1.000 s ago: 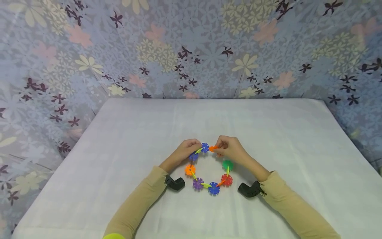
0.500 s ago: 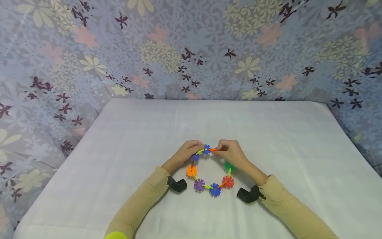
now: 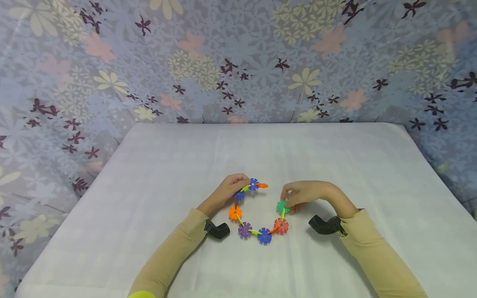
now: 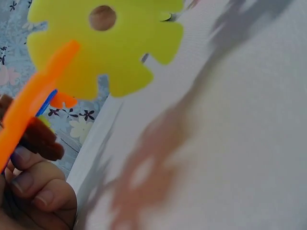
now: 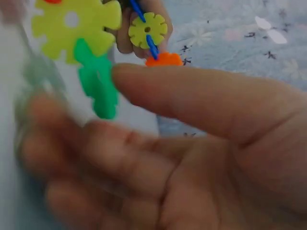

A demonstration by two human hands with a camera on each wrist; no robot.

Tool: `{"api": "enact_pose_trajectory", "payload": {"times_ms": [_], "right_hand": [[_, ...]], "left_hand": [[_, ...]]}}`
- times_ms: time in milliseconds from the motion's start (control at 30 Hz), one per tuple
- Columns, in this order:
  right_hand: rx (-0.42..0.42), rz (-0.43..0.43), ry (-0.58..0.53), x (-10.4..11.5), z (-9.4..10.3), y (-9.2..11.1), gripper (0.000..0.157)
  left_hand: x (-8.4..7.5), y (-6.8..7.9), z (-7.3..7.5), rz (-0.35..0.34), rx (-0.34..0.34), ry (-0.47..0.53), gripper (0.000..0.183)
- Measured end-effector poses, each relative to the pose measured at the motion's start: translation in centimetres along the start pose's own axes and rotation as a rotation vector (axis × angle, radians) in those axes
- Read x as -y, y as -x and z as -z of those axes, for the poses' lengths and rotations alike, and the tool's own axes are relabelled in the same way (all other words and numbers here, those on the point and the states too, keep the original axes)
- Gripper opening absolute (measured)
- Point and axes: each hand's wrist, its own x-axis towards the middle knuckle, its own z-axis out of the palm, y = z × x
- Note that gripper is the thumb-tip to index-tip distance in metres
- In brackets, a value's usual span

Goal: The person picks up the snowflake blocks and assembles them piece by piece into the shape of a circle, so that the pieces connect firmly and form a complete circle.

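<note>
A chain of slotted snowflake discs curves in an almost closed ring, its gap lying between an orange disc (image 3: 262, 185) and a green disc (image 3: 282, 206). At the upper left my left hand (image 3: 226, 190) pinches the chain by a blue disc (image 3: 239, 195). Beside the green end is my right hand (image 3: 313, 192); the right wrist view has its thumb (image 5: 192, 91) and fingers apart around the green disc (image 5: 100, 86), with no clear grip. A large yellow-green disc (image 4: 120, 52) and an orange disc (image 4: 29, 103) fill the left wrist view's upper left.
The chain lies over a white-covered table (image 3: 167, 161). A floral cloth (image 3: 261, 49) hangs behind the table. Black wrist mounts (image 3: 217, 229) sit at both sleeve cuffs.
My right hand has let go of the orange disc beside the blue one and moved right and down to the green disc. The left hand keeps its hold.
</note>
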Motion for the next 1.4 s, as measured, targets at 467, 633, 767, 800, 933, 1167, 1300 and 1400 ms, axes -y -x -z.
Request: {"api": "enact_pose_trajectory", "payload": {"times_ms": [467, 633, 767, 800, 933, 1167, 1300, 1400], "right_hand": [[-0.208, 0.182, -0.447, -2.3, 0.5, -2.0, 0.018], [-0.305, 0.169, -0.462, -1.9, -0.1, -2.4, 0.021], [-0.355, 0.165, -0.491, -1.6, -0.4, -2.6, 0.022], [-0.362, 0.166, -0.495, -1.5, -0.5, -2.6, 0.022], [-0.390, 0.160, -0.520, -1.3, -0.6, -2.7, 0.020], [-0.432, 0.174, -0.517, -0.9, -0.6, -2.5, 0.021], [-0.428, 0.167, -0.513, -0.8, -0.5, -2.3, 0.022], [-0.425, 0.160, -0.514, -0.7, -0.4, -2.3, 0.022]], "left_hand": [[-0.2, -0.2, -0.2, -0.002, -0.018, 0.012, 0.019], [-0.1, -0.1, -0.1, -0.007, -0.024, 0.028, 0.020], [0.0, -0.1, -0.1, -0.013, -0.027, 0.037, 0.020], [0.0, -0.1, 0.0, -0.013, -0.026, 0.042, 0.020], [0.1, 0.0, 0.0, -0.016, -0.030, 0.067, 0.020], [-0.2, 0.0, -0.4, -0.019, -0.062, 0.089, 0.020], [-0.3, 0.1, -0.6, -0.004, -0.086, 0.100, 0.019], [-0.3, 0.1, -0.6, 0.003, -0.091, 0.111, 0.019]]}}
